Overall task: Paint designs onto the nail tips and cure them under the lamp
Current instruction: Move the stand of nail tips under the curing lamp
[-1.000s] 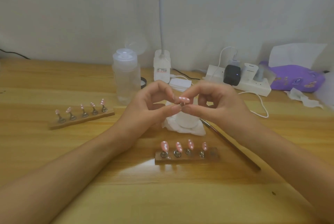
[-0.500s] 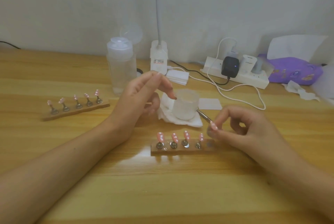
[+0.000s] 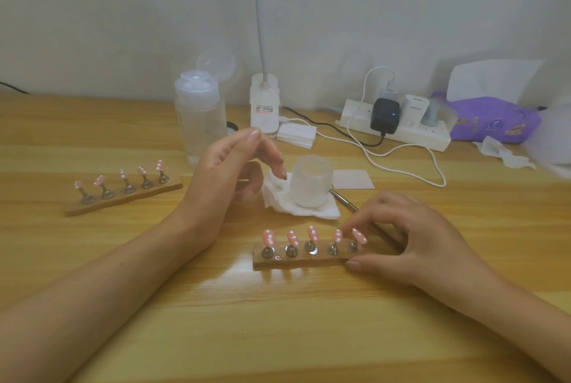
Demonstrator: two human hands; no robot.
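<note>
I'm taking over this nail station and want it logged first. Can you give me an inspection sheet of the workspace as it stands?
Surface: wooden table, glossy.
Job's things: near holder carries five pink dotted nail tips; far holder five more; gooseneck lamp at the back; thin brush lies behind the right hand.
Clutter: frosted cup on a wipe, pump bottle, purple pouch, tissue.
Hands: left hand raised, open, holding nothing; right hand curled over the near holder's right end, grip unclear.
Cables: white cable loops before the power strip; black cable runs toward the lamp.
Surroundings: plain pale wall.
</note>
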